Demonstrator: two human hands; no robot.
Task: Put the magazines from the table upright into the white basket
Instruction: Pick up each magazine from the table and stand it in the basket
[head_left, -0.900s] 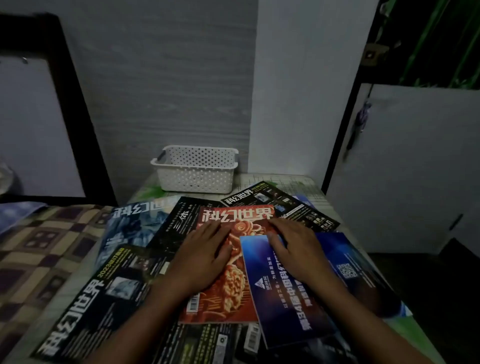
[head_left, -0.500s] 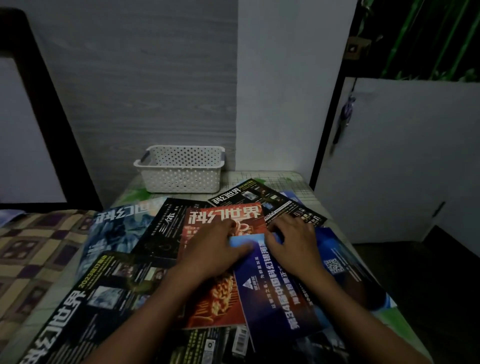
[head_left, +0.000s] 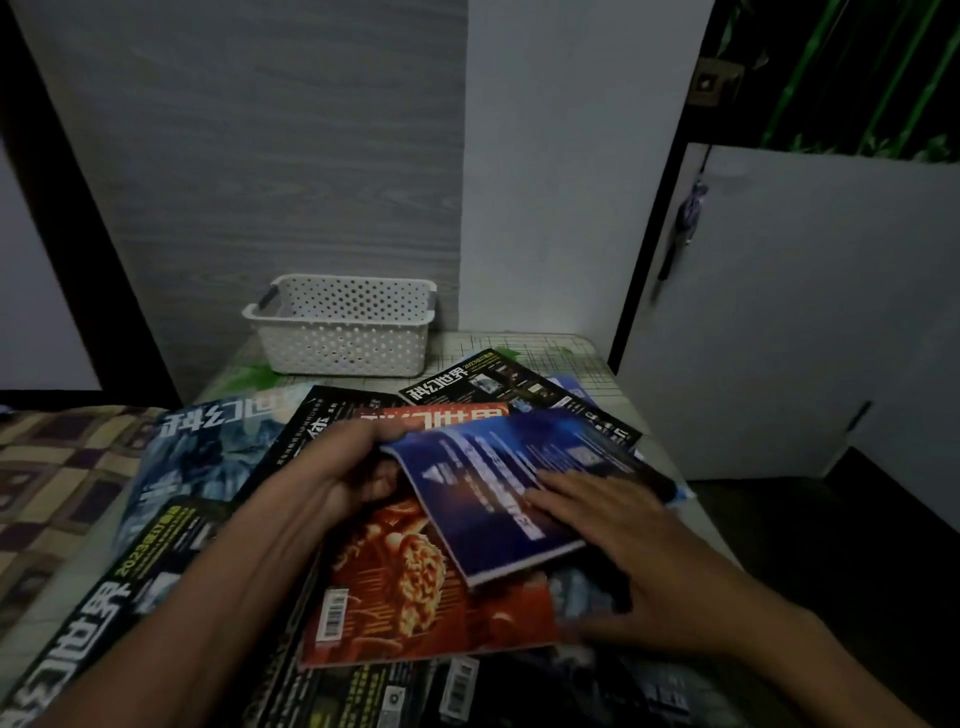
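— Where's the blue magazine (head_left: 498, 483)?
— Lifted at its left corner, on top of the red magazine (head_left: 415, 587) in the spread on the table (head_left: 571, 353).
— The hands?
— The left hand (head_left: 343, 478) pinches that corner, it seems; the light is dim. The right hand (head_left: 623, 525) lies flat on the cover, fingers straight.
— The white basket (head_left: 343, 332)?
— At the back, holding no magazines.

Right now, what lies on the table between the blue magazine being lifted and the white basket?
In the head view, a black magazine and the red magazine's top edge lie between the blue magazine and the white basket.
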